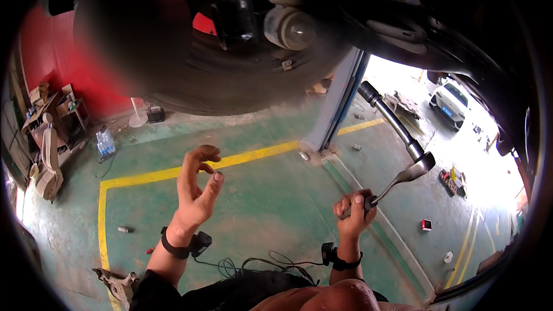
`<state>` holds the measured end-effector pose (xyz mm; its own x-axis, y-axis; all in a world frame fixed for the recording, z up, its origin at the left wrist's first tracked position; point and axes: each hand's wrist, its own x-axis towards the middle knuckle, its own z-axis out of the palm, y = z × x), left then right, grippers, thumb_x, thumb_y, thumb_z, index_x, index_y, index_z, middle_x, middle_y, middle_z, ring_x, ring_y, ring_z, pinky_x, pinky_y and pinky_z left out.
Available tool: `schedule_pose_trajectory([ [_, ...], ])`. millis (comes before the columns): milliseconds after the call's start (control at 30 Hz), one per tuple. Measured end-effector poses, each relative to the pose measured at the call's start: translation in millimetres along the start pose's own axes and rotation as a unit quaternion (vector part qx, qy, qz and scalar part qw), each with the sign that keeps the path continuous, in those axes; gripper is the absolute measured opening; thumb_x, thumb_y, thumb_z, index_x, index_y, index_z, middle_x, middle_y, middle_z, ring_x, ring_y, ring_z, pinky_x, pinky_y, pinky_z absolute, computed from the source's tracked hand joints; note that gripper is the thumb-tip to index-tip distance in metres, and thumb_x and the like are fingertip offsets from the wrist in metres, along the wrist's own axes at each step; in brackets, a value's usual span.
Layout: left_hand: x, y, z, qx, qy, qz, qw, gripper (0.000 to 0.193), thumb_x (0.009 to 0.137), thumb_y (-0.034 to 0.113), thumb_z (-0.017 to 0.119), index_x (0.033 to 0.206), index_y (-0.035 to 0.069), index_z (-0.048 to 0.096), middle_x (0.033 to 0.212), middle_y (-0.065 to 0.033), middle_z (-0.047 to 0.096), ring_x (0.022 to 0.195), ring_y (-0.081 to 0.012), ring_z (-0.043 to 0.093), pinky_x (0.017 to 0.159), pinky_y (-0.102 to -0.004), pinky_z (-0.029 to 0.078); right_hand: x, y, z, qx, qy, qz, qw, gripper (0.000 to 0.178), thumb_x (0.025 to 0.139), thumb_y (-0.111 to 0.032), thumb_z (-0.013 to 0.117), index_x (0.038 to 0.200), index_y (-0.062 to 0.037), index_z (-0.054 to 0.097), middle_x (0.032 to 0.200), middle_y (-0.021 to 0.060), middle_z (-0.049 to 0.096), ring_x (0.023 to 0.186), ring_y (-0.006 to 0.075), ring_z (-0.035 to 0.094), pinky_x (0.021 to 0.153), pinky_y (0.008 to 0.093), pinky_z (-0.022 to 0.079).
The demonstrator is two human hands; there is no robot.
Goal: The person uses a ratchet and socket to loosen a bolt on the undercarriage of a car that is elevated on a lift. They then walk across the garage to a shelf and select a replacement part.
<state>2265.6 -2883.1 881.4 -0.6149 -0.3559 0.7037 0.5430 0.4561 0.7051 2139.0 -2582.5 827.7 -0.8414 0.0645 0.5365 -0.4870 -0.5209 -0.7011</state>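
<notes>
My right hand (pixel 352 213) is closed around the grip of a ratchet wrench (pixel 419 167). From its head, a long extension bar (pixel 398 125) runs up and to the left, with a dark socket (pixel 370 93) at the far end. My left hand (pixel 199 190) is raised at the middle left, fingers curved and thumb apart, nothing held between them. Above both hands hangs the underside of a raised vehicle. Its tyre (pixel 230 101) and a pale, round-ended underbody part (pixel 290 27) show there, apart from the tool. Much of the underside is too dark to make out.
A blue-grey lift post (pixel 344 101) stands beyond the hands. A yellow line (pixel 259 155) crosses the green floor. A beige car seat (pixel 50 164) and water bottles (pixel 105 143) are at left. A metal arm-like part (pixel 118 288) lies lower left. Cables (pixel 253 264) hang between my wrists.
</notes>
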Motion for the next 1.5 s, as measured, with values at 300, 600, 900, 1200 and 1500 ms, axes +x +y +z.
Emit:
schedule_pose_trajectory([
  [300, 70, 39, -33, 0.364, -0.023, 0.297, 0.883, 0.048, 0.077, 0.016, 0.066, 0.123, 0.002, 0.059, 0.128, -0.0157, 0.059, 0.119, -0.0335, 0.056, 0.101, -0.0434, 0.041, -22, -23, 23, -0.036, 0.026, -0.022, 0.999, 0.022, 0.091, -0.019, 0.064, 0.09, -0.0043, 0.048, 0.063, 0.0047, 0.049, 0.051, 0.0139, 0.048, 0.044, 0.0311, 0.042],
  [600, 132, -1, -26, 0.552, 0.032, 0.39, 0.736, 0.04, 0.086, 0.025, 0.062, 0.124, 0.013, 0.063, 0.14, -0.0015, 0.056, 0.133, -0.0182, 0.049, 0.114, -0.0391, 0.031, -23, -60, 48, -0.033, -0.043, -0.083, 0.995, 0.028, 0.093, -0.026, 0.061, 0.086, -0.0068, 0.042, 0.059, 0.0048, 0.044, 0.045, 0.0141, 0.043, 0.04, 0.0308, 0.039],
  [900, 136, 9, -9, 0.495, 0.065, 0.366, 0.785, 0.043, 0.081, 0.022, 0.064, 0.123, 0.012, 0.064, 0.127, -0.0001, 0.06, 0.121, -0.0177, 0.053, 0.109, -0.0411, 0.036, -10, -90, 79, -0.051, -0.069, -0.091, 0.992, 0.036, 0.101, -0.043, 0.051, 0.087, -0.0119, 0.041, 0.058, 0.0017, 0.045, 0.04, 0.0129, 0.041, 0.037, 0.0268, 0.032],
  [1200, 142, 4, -6, 0.527, 0.078, 0.394, 0.749, 0.041, 0.079, 0.024, 0.064, 0.117, 0.007, 0.066, 0.115, -0.0022, 0.057, 0.119, -0.0176, 0.052, 0.107, -0.0419, 0.038, 25, -125, 118, -0.01, -0.075, -0.08, 0.994, 0.031, 0.103, -0.04, 0.049, 0.092, -0.0115, 0.044, 0.061, 0.0035, 0.048, 0.044, 0.0155, 0.046, 0.041, 0.0301, 0.037],
  [1500, 143, 2, -3, 0.511, 0.092, 0.405, 0.753, 0.043, 0.076, 0.025, 0.062, 0.114, 0.006, 0.065, 0.114, -0.0026, 0.056, 0.119, -0.0176, 0.053, 0.106, -0.0402, 0.039, 70, -160, 188, -0.067, -0.017, -0.068, 0.995, 0.034, 0.101, -0.046, 0.054, 0.091, -0.0135, 0.056, 0.064, -0.0021, 0.048, 0.045, 0.0078, 0.044, 0.036, 0.0234, 0.032],
])
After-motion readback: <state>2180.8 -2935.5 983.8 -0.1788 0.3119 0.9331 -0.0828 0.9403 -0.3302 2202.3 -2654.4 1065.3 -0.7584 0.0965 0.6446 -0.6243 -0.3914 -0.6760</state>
